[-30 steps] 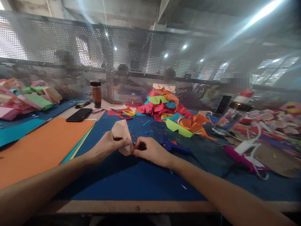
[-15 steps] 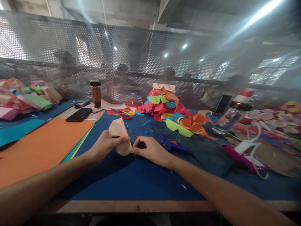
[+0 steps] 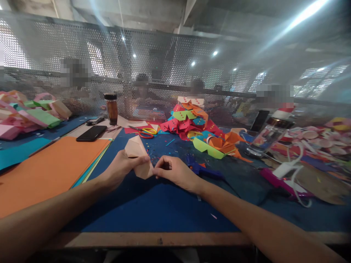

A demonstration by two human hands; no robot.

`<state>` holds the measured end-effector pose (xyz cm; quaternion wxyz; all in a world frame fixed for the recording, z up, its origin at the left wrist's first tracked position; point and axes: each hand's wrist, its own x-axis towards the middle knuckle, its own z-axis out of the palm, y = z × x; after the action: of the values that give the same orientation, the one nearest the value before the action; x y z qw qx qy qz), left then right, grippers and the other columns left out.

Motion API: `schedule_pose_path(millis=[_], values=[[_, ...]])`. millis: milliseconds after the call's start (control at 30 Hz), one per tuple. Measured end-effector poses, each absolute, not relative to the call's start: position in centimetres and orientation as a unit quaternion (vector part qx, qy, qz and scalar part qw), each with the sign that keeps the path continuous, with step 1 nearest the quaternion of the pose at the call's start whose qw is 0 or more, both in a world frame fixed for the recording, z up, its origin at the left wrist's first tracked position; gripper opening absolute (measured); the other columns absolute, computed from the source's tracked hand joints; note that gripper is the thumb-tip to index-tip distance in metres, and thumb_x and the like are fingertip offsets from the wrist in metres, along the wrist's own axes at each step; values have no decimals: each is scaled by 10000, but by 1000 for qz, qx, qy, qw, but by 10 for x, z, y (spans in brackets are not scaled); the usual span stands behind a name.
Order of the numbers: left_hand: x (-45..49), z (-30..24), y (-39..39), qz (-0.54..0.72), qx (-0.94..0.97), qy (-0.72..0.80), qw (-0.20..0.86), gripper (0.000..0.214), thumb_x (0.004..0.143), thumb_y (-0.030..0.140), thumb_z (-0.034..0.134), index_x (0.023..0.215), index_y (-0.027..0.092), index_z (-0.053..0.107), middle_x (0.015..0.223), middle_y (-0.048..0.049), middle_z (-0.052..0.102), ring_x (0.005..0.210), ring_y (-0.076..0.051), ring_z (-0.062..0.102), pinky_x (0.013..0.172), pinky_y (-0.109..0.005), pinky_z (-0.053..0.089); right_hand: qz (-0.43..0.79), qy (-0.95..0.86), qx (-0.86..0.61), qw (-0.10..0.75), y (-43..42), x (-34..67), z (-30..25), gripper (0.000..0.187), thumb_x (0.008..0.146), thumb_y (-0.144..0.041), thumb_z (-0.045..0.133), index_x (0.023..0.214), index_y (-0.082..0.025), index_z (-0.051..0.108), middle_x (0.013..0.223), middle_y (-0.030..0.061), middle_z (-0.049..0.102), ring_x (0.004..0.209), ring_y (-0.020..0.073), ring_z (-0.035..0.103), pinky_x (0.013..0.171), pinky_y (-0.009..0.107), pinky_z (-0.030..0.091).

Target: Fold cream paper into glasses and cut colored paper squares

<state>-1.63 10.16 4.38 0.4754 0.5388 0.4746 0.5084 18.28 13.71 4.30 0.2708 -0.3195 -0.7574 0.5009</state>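
A pale peach piece of folded paper (image 3: pixel 136 145), cut in a mask-like shape, is held above the blue table top (image 3: pixel 153 215). My left hand (image 3: pixel 122 166) grips it from the left, thumb laid across its front. At its lower right corner, my right hand (image 3: pixel 172 171) pinches the paper's edge between thumb and fingertips. Close to the right hand lies a blue glue gun (image 3: pixel 204 170) with its cord. Scissors (image 3: pixel 144 132) with yellow and red handles rest beyond the paper, near small coloured scraps.
Orange paper sheets (image 3: pixel 57 164) and a black phone (image 3: pixel 91 133) are at the left, near a brown-filled bottle (image 3: pixel 112 109). Colourful cut-paper masks (image 3: pixel 186 120) are heaped ahead. A clear bottle (image 3: pixel 267 137) and a magenta-and-white power strip (image 3: pixel 285 184) stand right. People sit behind the perforated screen (image 3: pixel 164 58).
The folded paper has tilted slightly and shifted a little left with my left hand. My right hand keeps its pinch at the corner almost in the same place.
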Motion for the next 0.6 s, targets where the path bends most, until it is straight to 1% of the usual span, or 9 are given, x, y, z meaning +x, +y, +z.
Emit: schedule_pose_path(millis=[100,267,433,600], values=[[-16,45,101,500,531,476,491,242,724,365,750,722,124,728,739,-69,724,677,-181,613,629,-267,460,508,-748,-321,283,137,182,43,272,762,-374,742,829,-192,551,732,4,648,719,148,616,686,287,473],[-15,44,101,517,514,467,501,203,697,338,776,703,144,717,705,-35,706,646,-153,594,607,-241,456,501,-748,-327,287,134,181,46,267,757,-353,743,833,-199,539,745,1,621,729,148,608,677,288,473],[-13,45,100,508,504,463,524,194,714,336,754,719,143,733,738,-58,726,676,-167,615,634,-255,477,476,-758,-325,305,132,181,47,262,762,-353,734,825,-203,528,744,-15,577,698,133,572,643,280,461],[-15,45,100,510,500,468,520,205,714,342,751,707,138,730,725,-58,717,664,-165,604,621,-257,468,493,-760,-306,291,132,181,45,201,812,-337,680,881,-205,545,787,8,622,723,145,617,715,306,490]])
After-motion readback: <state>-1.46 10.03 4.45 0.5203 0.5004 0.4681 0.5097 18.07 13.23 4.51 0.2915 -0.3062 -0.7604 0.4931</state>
